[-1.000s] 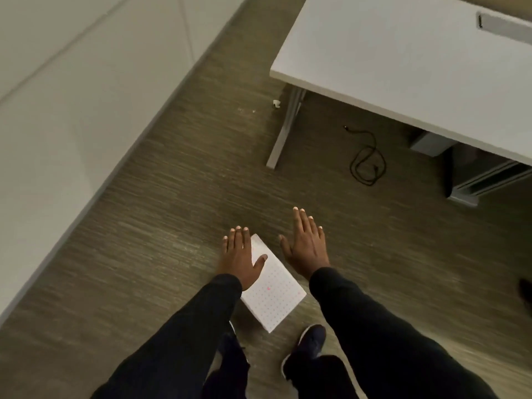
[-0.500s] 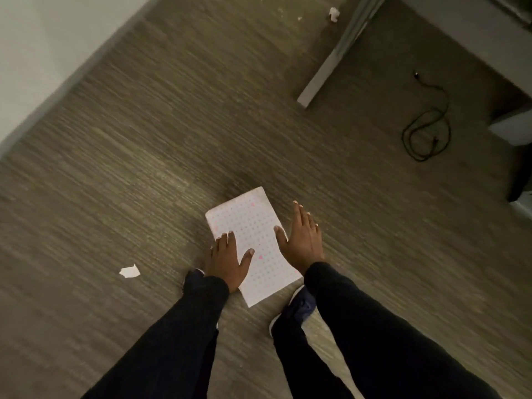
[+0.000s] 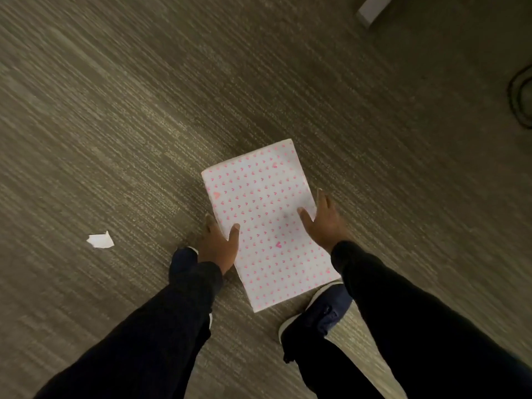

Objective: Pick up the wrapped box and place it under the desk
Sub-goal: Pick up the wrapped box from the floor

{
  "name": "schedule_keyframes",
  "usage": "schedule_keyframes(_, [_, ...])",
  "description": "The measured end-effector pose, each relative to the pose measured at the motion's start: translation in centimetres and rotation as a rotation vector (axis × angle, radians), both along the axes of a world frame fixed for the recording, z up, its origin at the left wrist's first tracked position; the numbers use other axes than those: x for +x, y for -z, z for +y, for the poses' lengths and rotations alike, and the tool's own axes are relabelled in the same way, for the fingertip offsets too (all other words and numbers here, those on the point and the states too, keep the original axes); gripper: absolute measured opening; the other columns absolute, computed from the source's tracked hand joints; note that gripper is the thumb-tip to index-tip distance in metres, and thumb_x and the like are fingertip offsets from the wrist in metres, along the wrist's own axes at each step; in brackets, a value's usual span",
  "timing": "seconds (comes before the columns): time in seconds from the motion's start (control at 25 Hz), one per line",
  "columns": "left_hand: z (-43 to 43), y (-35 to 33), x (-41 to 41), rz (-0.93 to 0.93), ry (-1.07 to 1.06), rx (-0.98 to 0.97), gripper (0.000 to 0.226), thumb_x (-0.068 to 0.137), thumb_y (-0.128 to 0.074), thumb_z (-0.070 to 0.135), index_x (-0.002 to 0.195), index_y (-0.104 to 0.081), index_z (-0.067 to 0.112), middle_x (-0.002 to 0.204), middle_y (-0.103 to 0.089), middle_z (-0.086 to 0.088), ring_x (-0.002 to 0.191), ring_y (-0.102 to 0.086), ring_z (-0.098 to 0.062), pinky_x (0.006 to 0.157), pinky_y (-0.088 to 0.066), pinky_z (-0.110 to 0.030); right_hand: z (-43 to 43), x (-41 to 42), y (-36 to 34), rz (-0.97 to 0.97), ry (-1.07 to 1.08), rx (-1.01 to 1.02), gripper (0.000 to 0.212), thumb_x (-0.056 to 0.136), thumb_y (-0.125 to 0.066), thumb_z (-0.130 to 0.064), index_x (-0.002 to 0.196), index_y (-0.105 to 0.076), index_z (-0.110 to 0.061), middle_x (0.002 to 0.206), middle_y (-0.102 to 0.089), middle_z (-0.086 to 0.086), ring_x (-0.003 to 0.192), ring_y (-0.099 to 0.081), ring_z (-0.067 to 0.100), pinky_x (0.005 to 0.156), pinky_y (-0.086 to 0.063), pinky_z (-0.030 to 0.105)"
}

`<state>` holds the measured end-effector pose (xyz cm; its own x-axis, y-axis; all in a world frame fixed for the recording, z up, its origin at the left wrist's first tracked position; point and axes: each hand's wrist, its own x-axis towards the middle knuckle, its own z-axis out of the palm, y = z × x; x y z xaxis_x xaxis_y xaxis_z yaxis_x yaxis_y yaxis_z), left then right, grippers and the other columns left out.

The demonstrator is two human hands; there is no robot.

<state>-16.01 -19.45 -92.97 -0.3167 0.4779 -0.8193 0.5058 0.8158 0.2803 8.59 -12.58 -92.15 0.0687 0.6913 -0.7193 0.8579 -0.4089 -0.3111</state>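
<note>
Your hands are now closing in on the wrapped box (image 3: 264, 223) lying on the carpet floor (image 3: 115, 125): left hand (image 3: 220, 244) gripping its left edge, right hand (image 3: 324, 223) clasping its right edge, thumbs on top.

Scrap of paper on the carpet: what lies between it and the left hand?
Head view: only bare carpet lies between the paper scrap and the left hand, which grips the wrapped box by its edge.

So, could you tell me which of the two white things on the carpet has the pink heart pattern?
The wrapped box, held between the left hand and right hand. The small paper scrap lying apart to the left is plain white.
</note>
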Motion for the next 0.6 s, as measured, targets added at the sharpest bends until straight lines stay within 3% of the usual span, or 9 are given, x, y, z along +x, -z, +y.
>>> schedule_keyframes(0.12, [-0.7, 4.0, 0.5, -0.253, -0.46, -0.111, 0.068, 0.099, -0.044, 0.064, 0.135, -0.055, 0.007, 0.133, -0.064, -0.01, 0.117, -0.061, -0.032, 0.098, -0.047, -0.046, 0.6, 0.3, 3.7, 0.089, 0.24, -0.155, 0.095, 0.091, -0.049, -0.076, 0.16, -0.028, -0.014, 0.163, -0.039, 0.014, 0.143, -0.046, 0.038, 0.117, -0.039, 0.051])
schedule_keyframes(0.24, [-1.5, 6.1, 1.7, -0.487, -0.757, -0.075, 0.049, 0.091, -0.049, 0.073, 0.105, -0.065, 0.028, 0.095, -0.074, 0.014, 0.082, -0.072, -0.009, 0.069, -0.048, -0.033, 0.8, 0.7, 5.5, 0.214, 0.461, -0.219, 0.104, 0.079, -0.056, -0.085, 0.155, -0.041, -0.015, 0.158, -0.047, 0.01, 0.139, -0.05, 0.035, 0.116, -0.04, 0.055])
schedule_keyframes(0.4, [-1.4, 5.2, 2.9, -0.512, -0.81, 0.0, 0.046, 0.085, -0.063, 0.071, 0.1, -0.067, 0.028, 0.097, -0.076, 0.006, 0.09, -0.073, -0.018, 0.066, -0.053, -0.035, 1.4, 1.3, 3.9, 0.262, 0.464, -0.219, 0.1, 0.078, -0.059, -0.084, 0.151, -0.048, -0.016, 0.156, -0.05, 0.009, 0.137, -0.052, 0.036, 0.113, -0.043, 0.05])
schedule_keyframes(0.52, [-0.9, 1.5, 2.8, -0.5, -0.768, 0.002, 0.043, 0.086, -0.064, 0.068, 0.098, -0.066, 0.027, 0.098, -0.075, 0.006, 0.089, -0.072, -0.017, 0.064, -0.052, -0.034, 2.1, 2.2, -0.4, 0.295, 0.412, -0.156, 0.08, 0.081, -0.061, -0.08, 0.128, -0.067, -0.015, 0.13, -0.07, 0.007, 0.114, -0.066, 0.03, 0.101, -0.052, 0.049])
schedule_keyframes(0.6, [-0.6, -2.4, 2.6, -0.471, -0.738, 0.036, 0.042, 0.085, -0.064, 0.069, 0.098, -0.065, 0.029, 0.098, -0.074, 0.008, 0.089, -0.07, -0.016, 0.064, -0.05, -0.032, 2.6, 2.8, -4.6, 0.337, 0.41, -0.125, 0.071, 0.082, -0.062, -0.078, 0.112, -0.071, -0.014, 0.112, -0.074, 0.003, 0.103, -0.068, 0.025, 0.09, -0.053, 0.045])
